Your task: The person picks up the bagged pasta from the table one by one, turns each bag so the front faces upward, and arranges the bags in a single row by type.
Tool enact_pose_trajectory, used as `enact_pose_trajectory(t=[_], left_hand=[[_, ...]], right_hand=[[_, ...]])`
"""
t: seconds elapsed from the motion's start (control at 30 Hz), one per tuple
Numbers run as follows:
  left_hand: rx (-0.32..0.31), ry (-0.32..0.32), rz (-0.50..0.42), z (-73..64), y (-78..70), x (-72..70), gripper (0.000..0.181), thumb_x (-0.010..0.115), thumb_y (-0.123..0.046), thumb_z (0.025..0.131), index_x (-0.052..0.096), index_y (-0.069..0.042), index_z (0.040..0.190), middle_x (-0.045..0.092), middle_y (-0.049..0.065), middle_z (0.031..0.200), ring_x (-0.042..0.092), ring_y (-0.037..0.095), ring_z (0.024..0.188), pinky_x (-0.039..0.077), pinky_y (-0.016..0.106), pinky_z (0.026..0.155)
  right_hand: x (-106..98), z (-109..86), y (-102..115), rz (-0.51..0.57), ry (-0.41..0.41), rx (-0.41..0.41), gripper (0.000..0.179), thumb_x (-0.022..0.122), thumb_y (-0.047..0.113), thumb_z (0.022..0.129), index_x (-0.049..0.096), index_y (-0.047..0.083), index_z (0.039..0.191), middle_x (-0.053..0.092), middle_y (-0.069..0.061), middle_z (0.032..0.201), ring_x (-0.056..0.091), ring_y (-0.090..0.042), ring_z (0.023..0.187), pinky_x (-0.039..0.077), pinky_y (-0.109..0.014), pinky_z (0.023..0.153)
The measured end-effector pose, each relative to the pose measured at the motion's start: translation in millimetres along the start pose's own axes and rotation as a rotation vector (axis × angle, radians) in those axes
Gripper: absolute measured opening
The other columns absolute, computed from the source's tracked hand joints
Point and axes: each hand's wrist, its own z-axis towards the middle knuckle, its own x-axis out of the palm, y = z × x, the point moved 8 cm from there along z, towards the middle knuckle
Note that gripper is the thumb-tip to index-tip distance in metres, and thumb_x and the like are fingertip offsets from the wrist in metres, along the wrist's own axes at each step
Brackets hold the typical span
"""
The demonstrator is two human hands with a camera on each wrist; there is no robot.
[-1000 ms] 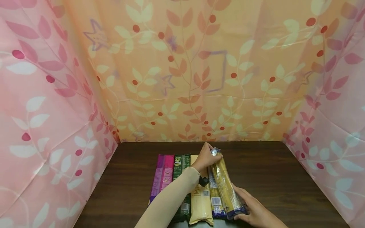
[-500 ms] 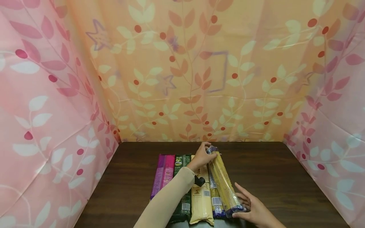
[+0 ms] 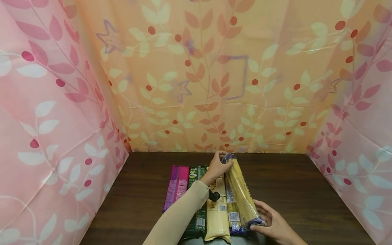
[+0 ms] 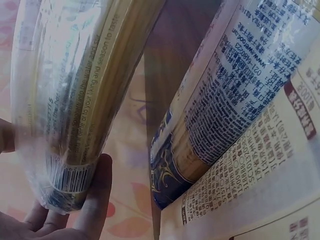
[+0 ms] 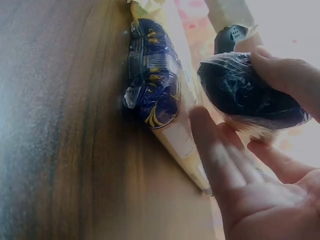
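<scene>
While four packets (image 3: 214, 207) lie flat, both hands' fingers (image 3: 225, 165) grip a fifth packet (image 3: 242, 194).

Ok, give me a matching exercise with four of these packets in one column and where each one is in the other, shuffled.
Things:
1. magenta packet
2. green packet
3. cream packet
4. clear spaghetti packet

Places:
A. gripped at both ends by the two hands
B. leftmost in the row
C. second from left, partly under the sleeve
D. flat on the table, just left of the blue-ended packet

Pairs: 1-B, 2-C, 3-D, 4-A
</scene>
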Motion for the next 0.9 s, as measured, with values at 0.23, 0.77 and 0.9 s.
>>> enact_pose_trajectory(t=[0.23,0.77,0.9], left_hand=[[-0.012,-0.023,0.000,-3.3,-0.3,-3.8,0.046,0.072,-0.043,0.104,0.056,-0.021,0.140,0.060,0.007,0.140,0.060,0.026,0.124,0.054,0.051,0.096],[-0.014,-0.046,0.009,-5.8,0.2,-11.3,0.045,0.062,-0.056,0.106,0.064,-0.021,0.135,0.068,-0.001,0.128,0.065,0.019,0.119,0.056,0.045,0.099],[-0.019,-0.046,0.011,-6.0,-1.6,-13.1,0.044,0.063,-0.056,0.106,0.065,-0.021,0.133,0.068,-0.001,0.127,0.066,0.019,0.117,0.056,0.045,0.097]], right_hand=[[7,0.9,9,0.105,0.054,-0.163,0.077,0.071,-0.010,0.098,0.025,-0.010,0.160,0.061,0.018,0.145,0.065,-0.008,0.126,0.063,-0.035,0.088],[8,-2.2,18,0.038,-0.004,-0.242,0.085,0.069,-0.015,0.096,0.019,-0.008,0.164,0.050,0.010,0.152,0.071,-0.021,0.121,0.064,-0.038,0.087],[13,-2.1,21,0.138,0.072,-0.305,0.089,0.065,-0.021,0.095,0.012,-0.010,0.165,0.043,0.001,0.153,0.074,-0.039,0.112,0.065,-0.046,0.075]])
